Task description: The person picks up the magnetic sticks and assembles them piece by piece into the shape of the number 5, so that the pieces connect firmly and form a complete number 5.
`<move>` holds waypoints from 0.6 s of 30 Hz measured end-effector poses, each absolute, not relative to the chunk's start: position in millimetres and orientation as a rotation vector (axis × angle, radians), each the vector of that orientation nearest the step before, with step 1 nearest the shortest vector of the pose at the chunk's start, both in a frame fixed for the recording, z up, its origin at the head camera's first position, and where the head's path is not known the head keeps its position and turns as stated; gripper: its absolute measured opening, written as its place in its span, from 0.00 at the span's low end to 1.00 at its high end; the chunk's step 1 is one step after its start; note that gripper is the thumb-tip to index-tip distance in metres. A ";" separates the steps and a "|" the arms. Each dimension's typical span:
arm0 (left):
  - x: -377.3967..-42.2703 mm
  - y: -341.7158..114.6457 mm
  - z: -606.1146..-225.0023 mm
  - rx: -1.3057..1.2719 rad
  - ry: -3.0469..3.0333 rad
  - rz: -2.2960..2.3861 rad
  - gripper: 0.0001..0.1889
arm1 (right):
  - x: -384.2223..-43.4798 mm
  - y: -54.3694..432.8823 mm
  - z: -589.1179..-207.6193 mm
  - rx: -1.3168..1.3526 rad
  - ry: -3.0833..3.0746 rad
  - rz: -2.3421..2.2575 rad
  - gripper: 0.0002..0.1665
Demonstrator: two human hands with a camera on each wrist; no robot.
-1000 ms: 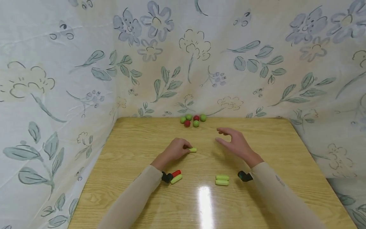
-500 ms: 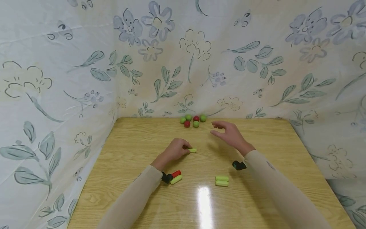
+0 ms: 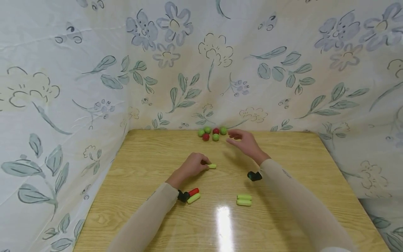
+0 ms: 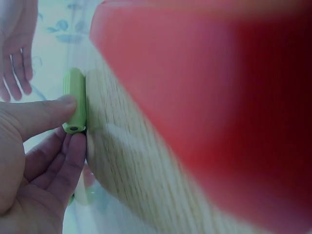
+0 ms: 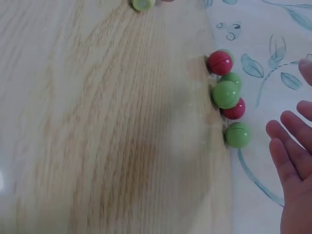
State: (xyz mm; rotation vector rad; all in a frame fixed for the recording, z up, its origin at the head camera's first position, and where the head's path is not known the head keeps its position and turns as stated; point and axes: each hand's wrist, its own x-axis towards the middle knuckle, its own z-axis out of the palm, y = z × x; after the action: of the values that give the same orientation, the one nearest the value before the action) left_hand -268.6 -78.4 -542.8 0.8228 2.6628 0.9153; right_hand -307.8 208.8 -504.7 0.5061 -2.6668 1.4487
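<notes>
Between thumb and fingers my left hand [image 3: 191, 165] pinches a short light-green ribbed rod [image 4: 74, 100], lying low at the middle of the table. A dark hole shows in the rod's near end in the left wrist view. My right hand [image 3: 247, 142] reaches toward the table's back edge, fingers relaxed and apart, holding nothing. Just left of its fingertips is a green ball [image 3: 223, 130], the rightmost of a small cluster of shiny balls. Two more green balls and a red ball [image 5: 220, 63] show clearly in the right wrist view.
By my left wrist lie a red rod [image 3: 193, 191] and a green rod [image 3: 193, 198]. Two green rods [image 3: 244, 200] sit side by side nearer the front right. Floral cloth [image 3: 267, 87] rises behind the wooden table [image 3: 141, 154]. A red blur [image 4: 204, 97] fills much of the left wrist view.
My right hand has moved left and away from me, up to the balls at the back. My left hand and its green rod have stayed in place.
</notes>
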 end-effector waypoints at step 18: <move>-269.9 -81.4 -544.9 0.836 2.649 0.972 0.08 | -337.5 186.2 -522.7 0.433 -2.742 1.388 0.25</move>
State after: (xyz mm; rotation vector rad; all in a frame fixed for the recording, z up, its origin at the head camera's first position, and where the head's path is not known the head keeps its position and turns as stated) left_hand -269.9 -81.4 -544.9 0.8363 2.6489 0.9720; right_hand -337.5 186.2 -522.7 0.4332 -2.7424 1.3883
